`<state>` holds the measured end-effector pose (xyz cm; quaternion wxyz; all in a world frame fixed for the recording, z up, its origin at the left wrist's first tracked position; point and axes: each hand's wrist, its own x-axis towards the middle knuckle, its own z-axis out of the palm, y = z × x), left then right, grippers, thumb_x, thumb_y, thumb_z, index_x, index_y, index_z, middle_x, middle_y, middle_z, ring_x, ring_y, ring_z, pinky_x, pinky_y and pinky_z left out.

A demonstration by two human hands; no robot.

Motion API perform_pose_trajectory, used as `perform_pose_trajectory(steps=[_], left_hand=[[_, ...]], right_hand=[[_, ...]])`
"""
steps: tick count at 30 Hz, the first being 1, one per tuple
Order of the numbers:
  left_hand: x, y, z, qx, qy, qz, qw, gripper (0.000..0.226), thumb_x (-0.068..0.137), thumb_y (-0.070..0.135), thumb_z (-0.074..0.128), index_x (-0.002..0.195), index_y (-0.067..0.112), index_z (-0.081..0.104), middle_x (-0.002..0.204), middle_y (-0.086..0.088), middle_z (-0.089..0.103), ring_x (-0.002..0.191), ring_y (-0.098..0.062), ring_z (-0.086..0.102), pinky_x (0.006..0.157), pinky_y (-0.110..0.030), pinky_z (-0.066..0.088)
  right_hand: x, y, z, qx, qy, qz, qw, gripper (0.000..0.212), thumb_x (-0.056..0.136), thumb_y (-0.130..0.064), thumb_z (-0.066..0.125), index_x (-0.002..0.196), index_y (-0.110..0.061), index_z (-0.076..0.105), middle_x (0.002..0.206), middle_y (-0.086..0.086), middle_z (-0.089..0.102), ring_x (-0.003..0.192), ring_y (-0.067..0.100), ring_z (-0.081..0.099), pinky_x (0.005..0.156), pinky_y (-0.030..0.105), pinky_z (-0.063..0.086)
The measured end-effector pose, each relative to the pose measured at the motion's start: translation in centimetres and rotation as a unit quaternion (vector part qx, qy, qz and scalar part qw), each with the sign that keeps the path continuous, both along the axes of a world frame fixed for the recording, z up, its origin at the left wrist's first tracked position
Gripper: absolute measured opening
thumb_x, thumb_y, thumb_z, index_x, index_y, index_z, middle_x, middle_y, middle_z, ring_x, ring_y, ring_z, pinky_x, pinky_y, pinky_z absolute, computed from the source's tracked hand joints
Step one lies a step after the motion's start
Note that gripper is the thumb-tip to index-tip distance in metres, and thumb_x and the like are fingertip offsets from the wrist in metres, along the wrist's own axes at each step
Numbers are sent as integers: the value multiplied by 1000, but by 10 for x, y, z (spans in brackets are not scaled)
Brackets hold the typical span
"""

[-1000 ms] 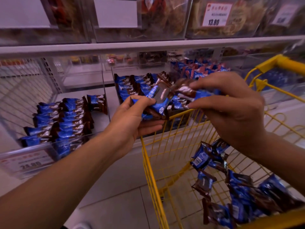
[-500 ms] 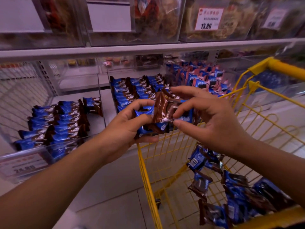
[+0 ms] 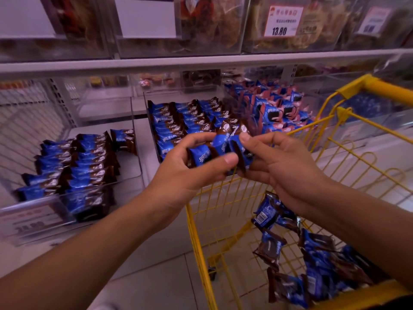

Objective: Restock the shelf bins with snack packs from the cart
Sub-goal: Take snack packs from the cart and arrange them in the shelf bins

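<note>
Both hands are meeting above the front rim of the yellow wire cart [image 3: 225, 211]. The left hand [image 3: 185, 173] is gripping a small bundle of snack packs [image 3: 220, 148], thumb under and fingers curled over the top. The right hand [image 3: 283, 162] is pinching the right end of the same bundle with its fingertips. The packs are glossy blue and brown foil wrappers with crimped ends.

Behind the hands, a clear plastic middle bin [image 3: 178, 121] is holding neat rows of the same packs; the bundle is partly hiding its front rows. The left bin [image 3: 67, 166], also clear plastic, is carrying three tidy rows and a price label [image 3: 29, 222] on its front edge. To the right a third bin [image 3: 277, 108] is holding blue and pink packs in a loose heap.

More packs are lying scattered on the cart's wire floor [image 3: 317, 265]. The cart's thick yellow handle [image 3: 384, 88] is standing in front of the bins on the right. Above, a white shelf edge [image 3: 201, 61] is carrying clear boxes and a tag reading 13.80 [image 3: 282, 21].
</note>
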<state>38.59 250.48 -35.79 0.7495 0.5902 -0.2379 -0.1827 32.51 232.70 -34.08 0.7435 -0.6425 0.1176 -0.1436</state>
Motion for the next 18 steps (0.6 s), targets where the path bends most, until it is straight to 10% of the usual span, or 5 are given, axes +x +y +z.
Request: perform_pose_trajectory(steps=[6,11,18], left_hand=[[-3,-1,-1,51,-86,55,994,74,47,33,92,116,31,62,116,6,67,96,-13,72,74,-23,58],[0,1,2,48,-73,18,996,63,59,19,91,114,28,63,109,7,71,92,-21,73,70,-26,58],[2,1,-6,0,-4,2,1000,84,57,5,83,126,30,44,115,-5,69,97,-20,73,73,-23,57]], right_hand=[[-4,3,-3,-173,-5,-5,985,55,58,-53,83,84,-11,60,71,1,63,64,10,62,59,25,55],[-2,8,-2,-273,-60,91,956,73,79,-51,64,144,-27,42,137,-14,56,120,0,57,96,25,51],[-3,10,-2,-292,-24,201,935,75,93,-47,48,158,-24,18,154,-6,41,140,9,41,115,41,37]])
